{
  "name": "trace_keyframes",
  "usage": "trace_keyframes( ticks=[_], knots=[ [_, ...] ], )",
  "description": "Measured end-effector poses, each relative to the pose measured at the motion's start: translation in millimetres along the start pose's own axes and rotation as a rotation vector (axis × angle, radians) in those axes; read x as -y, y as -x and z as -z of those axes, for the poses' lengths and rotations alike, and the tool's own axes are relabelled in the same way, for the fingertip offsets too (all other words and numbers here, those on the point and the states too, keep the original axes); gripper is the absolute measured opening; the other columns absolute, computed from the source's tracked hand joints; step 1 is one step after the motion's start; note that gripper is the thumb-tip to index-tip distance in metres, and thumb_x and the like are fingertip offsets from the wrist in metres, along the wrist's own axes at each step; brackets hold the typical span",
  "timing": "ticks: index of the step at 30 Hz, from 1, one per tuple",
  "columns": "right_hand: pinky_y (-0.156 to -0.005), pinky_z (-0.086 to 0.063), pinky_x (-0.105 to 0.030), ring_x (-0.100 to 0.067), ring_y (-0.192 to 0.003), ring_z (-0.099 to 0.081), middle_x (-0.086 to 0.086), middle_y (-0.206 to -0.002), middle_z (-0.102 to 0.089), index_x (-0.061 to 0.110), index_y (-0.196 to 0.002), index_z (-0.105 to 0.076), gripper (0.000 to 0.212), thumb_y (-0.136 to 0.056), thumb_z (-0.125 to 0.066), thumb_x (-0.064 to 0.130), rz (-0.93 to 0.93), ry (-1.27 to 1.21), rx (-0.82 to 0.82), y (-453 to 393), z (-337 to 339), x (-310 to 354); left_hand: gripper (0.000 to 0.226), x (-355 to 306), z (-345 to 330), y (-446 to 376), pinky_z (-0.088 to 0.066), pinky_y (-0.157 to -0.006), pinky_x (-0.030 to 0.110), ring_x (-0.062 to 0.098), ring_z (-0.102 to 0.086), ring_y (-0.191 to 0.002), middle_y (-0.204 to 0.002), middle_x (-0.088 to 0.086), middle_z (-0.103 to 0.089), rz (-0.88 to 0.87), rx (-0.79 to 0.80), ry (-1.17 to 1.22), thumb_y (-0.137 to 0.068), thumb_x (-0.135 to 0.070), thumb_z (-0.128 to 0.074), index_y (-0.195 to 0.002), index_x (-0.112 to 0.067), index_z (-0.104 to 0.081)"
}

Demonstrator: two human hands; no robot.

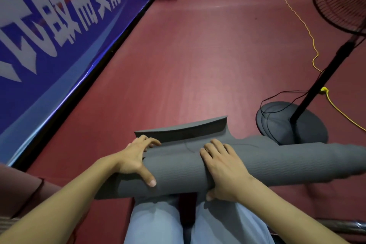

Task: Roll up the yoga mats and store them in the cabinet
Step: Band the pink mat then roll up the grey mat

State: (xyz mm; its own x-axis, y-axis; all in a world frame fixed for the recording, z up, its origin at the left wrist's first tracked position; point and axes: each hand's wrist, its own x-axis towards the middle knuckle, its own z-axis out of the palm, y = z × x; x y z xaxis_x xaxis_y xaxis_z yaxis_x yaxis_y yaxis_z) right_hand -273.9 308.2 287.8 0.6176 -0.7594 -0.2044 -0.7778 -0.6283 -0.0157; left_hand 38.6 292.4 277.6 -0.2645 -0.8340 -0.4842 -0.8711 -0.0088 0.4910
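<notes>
- Yoga mat: grey, almost fully rolled, lying across the red floor just in front of the person's knees; the roll runs off the right edge of view.
- Loose end: a short flap of the mat still unrolled, its edge curling up just beyond the roll.
- Left hand: fingers spread and curved over the top of the roll near the flap, thumb pressed on the near side.
- Right hand: fingers laid flat over the roll, thumb tucked under its near side.
- Step in hand, by judgement: the final turn of rolling.
- Next move, by judgement: push the roll forward over the flap, keeping even pressure so the ends stay flush, then lift it; no cabinet is in view.
- Surroundings: a fan stand with cables just beyond the roll's right part; a blue banner on the left.
</notes>
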Motion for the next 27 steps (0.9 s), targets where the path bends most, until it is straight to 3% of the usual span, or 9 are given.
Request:
trace_keyframes(
  ticks=[2,7,9,12,15,18,20,24,27],
  knots=[
    [-0.118,-0.023,-0.044,-0.034,-0.149,-0.014,-0.01,-0.15,-0.032,0.006,-0.147,-0.035,0.115,-0.06,-0.084,0.064,-0.002,0.014,-0.015,-3.9,1.4,4.4,0.122,3.1,-1.1,3.5,-0.039,-0.11,0.033,-0.006,-0.038,-0.12,-0.126,-0.022,-0.037,-0.021,-0.032,0.06,-0.035,-0.061,-0.098,-0.139,-0.047,-0.038],
    [-0.121,-0.02,-0.044,-0.035,-0.152,-0.005,-0.013,-0.157,-0.02,0.006,-0.154,-0.023,0.126,-0.061,-0.081,0.069,-0.061,-0.009,0.004,-11.8,-0.8,5.5,0.115,9.6,1.9,3.8,-0.04,-0.102,0.02,-0.006,-0.044,-0.12,-0.129,-0.021,-0.043,-0.059,-0.146,0.119,-0.035,-0.063,-0.097,-0.135,-0.041,-0.045],
    [-0.116,-0.023,-0.044,-0.036,-0.146,-0.015,-0.013,-0.149,-0.025,0.013,-0.15,-0.025,0.126,-0.055,-0.083,0.07,-0.095,-0.016,0.014,-14.4,-1.9,2.7,0.105,13.7,5.9,3.5,-0.045,-0.096,0.022,-0.003,-0.053,-0.112,-0.125,-0.02,-0.054,-0.057,-0.195,0.135,-0.036,-0.066,-0.096,-0.128,-0.04,-0.053],
    [-0.102,-0.033,-0.041,-0.029,-0.119,-0.036,-0.006,-0.128,-0.036,0.021,-0.138,-0.029,0.119,-0.046,-0.086,0.071,-0.116,-0.018,0.002,-18.9,-2.6,1.4,0.086,14.4,10.4,5.1,-0.053,-0.093,0.032,0.0,-0.064,-0.102,-0.109,-0.02,-0.069,-0.047,-0.207,0.09,-0.039,-0.073,-0.093,-0.112,-0.038,-0.066],
    [-0.098,-0.036,-0.041,-0.027,-0.112,-0.043,-0.004,-0.125,-0.044,0.019,-0.137,-0.031,0.115,-0.049,-0.085,0.071,-0.1,-0.002,0.022,-25.4,1.1,0.9,0.094,1.2,19.1,9.8,-0.053,-0.098,0.033,-0.001,-0.065,-0.108,-0.115,-0.023,-0.071,0.032,-0.143,-0.086,-0.041,-0.089,-0.076,-0.12,-0.039,-0.072],
    [-0.098,-0.038,-0.043,-0.031,-0.115,-0.049,-0.008,-0.129,-0.05,0.015,-0.143,-0.026,0.117,-0.056,-0.086,0.064,-0.091,0.034,0.056,-30.5,5.3,2.2,0.089,-19.6,16.7,15.3,-0.053,-0.094,0.036,0.015,-0.066,-0.112,-0.124,-0.012,-0.071,0.065,-0.082,-0.353,-0.059,-0.084,-0.072,-0.133,-0.034,-0.065],
    [-0.099,-0.039,-0.045,-0.033,-0.115,-0.05,-0.012,-0.13,-0.049,0.011,-0.145,-0.024,0.118,-0.059,-0.086,0.062,-0.091,0.061,0.078,-32.8,4.2,5.9,0.094,-34.2,4.8,19.2,-0.053,-0.089,0.039,0.022,-0.065,-0.107,-0.119,-0.007,-0.069,0.067,-0.07,-0.515,-0.051,-0.087,-0.071,-0.124,-0.029,-0.06],
    [-0.103,-0.037,-0.045,-0.034,-0.115,-0.048,-0.012,-0.129,-0.048,0.01,-0.145,-0.024,0.126,-0.052,-0.089,0.063,-0.103,0.095,0.074,-40.2,-2.6,3.9,0.163,-37.8,-23.3,8.7,-0.031,-0.121,0.038,0.033,-0.034,-0.147,-0.159,0.013,-0.036,0.146,-0.042,-0.639,-0.036,-0.082,-0.085,-0.158,0.0,-0.014],
    [-0.103,-0.04,-0.043,-0.032,-0.115,-0.051,-0.009,-0.129,-0.051,0.013,-0.147,-0.024,0.126,-0.05,-0.091,0.058,-0.097,0.059,0.087,-46.9,-2.0,-3.0,0.168,-32.4,-32.6,0.7,-0.022,-0.126,0.038,0.034,-0.021,-0.153,-0.163,0.015,-0.026,0.175,-0.114,-0.584,-0.042,-0.073,-0.091,-0.16,0.001,0.002]
  ],
)
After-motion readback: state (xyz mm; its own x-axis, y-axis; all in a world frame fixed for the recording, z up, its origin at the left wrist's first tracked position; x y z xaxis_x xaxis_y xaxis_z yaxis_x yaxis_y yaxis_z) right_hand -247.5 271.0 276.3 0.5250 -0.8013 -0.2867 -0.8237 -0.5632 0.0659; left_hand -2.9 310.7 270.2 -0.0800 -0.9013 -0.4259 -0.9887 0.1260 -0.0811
